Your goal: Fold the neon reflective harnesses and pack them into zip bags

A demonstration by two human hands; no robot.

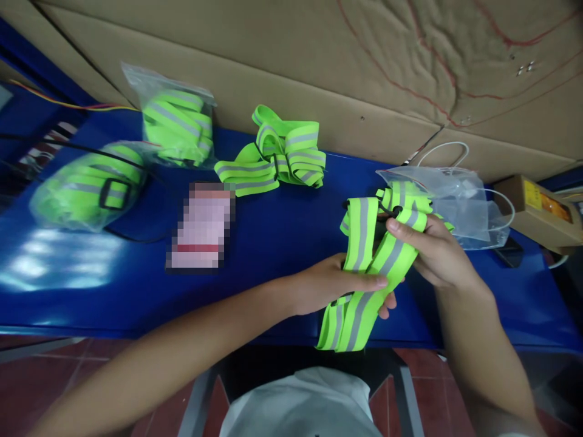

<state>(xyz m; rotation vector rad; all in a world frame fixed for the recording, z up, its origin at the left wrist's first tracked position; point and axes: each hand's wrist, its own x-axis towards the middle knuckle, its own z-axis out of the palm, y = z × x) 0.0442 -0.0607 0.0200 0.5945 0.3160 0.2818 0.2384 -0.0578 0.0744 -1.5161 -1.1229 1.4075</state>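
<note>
A neon-green reflective strap (359, 315) with a grey stripe and black buckles is held in both my hands over the table's front part. My left hand (339, 282) pinches its folded lengths between thumb and fingers, low on the bundle. Higher up, my right hand (428, 246) grips it with the thumb on top, close to a black buckle. The lower folds hang toward the table edge. Behind the bundle lies a clear plastic bag (464, 209), partly covered by the strap and my right hand.
Another loose reflective strap (291, 149) lies at the back of the blue table (282, 237). Two bagged straps sit left: an upright bag (180, 127) and a flat bag (86, 188). A blurred-out phone-shaped object (203, 224) lies mid-left. A cardboard box (537, 209) stands right.
</note>
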